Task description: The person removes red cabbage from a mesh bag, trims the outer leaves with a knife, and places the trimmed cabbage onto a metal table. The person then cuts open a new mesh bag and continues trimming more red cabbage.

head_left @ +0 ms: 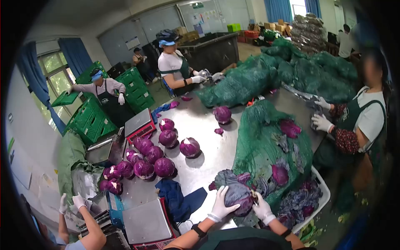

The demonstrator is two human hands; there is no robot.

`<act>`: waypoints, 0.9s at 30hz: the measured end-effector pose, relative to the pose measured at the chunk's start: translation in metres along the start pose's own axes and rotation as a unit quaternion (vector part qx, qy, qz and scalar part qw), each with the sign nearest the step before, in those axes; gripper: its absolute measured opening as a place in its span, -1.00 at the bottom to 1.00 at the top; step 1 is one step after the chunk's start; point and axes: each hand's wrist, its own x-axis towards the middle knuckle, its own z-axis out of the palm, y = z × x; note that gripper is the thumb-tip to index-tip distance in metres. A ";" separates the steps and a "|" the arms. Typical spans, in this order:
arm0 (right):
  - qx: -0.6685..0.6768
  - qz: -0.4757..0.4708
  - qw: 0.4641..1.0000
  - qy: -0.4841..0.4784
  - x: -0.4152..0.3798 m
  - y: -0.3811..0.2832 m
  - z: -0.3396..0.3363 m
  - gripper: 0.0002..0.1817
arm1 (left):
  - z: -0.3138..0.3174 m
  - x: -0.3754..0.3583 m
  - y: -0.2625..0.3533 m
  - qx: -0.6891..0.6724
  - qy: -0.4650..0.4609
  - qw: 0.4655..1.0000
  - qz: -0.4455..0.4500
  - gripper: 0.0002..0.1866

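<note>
A red cabbage (pixel 239 197) with dull purple-grey outer leaves is held low in front of me, over the table's near edge. My left hand (pixel 223 204), in a white glove, grips it from the left with the fingers curved round its side. On the other side, my gloved right hand (pixel 263 208) has its fingers bent against the cabbage near the stem end. A small pale spot shows by those fingertips; I cannot make out what it is. Just beyond lies a green mesh sack (pixel 260 141) with loose outer leaves and cabbages on and in it.
Peeled red cabbages (pixel 143 168) cluster on the metal table (pixel 208 133). Below right, a white bin (pixel 324 187) holds leaf scraps. A scale (pixel 146 221) and blue cloth (pixel 177 200) lie left. Full mesh sacks (pixel 241 83) line the far side. Co-workers stand around the table.
</note>
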 end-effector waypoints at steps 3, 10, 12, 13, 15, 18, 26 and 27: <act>-0.112 -0.034 0.990 0.084 -0.023 -0.033 -0.028 -0.30 | 0.005 0.012 0.009 -0.051 0.001 0.998 0.035 0.01; -0.247 0.049 0.963 0.093 -0.022 -0.018 -0.044 -0.26 | 0.038 0.060 0.079 0.135 0.003 0.990 -0.041 0.12; -0.224 0.067 0.969 0.079 -0.013 -0.011 -0.058 -0.30 | 0.047 0.064 0.074 0.125 0.013 0.991 -0.051 0.14; -0.207 0.068 0.973 0.082 -0.007 -0.004 -0.060 -0.32 | 0.050 0.066 0.068 0.132 0.021 0.990 -0.054 0.15; -0.201 0.063 0.973 0.097 0.001 -0.004 -0.066 -0.39 | 0.050 0.068 0.058 0.115 0.034 0.991 -0.052 0.15; -0.203 0.072 0.974 0.069 0.011 -0.002 -0.073 -0.43 | 0.044 0.065 0.039 0.067 0.039 0.997 -0.012 0.17; -0.106 0.109 0.984 0.094 0.010 0.030 -0.070 -0.35 | -0.012 -0.019 -0.058 -0.294 -0.143 0.938 -0.115 -0.04; -0.104 0.104 0.983 0.107 0.007 0.035 -0.070 -0.33 | -0.023 -0.032 -0.057 -0.423 -0.176 0.845 -0.276 -0.04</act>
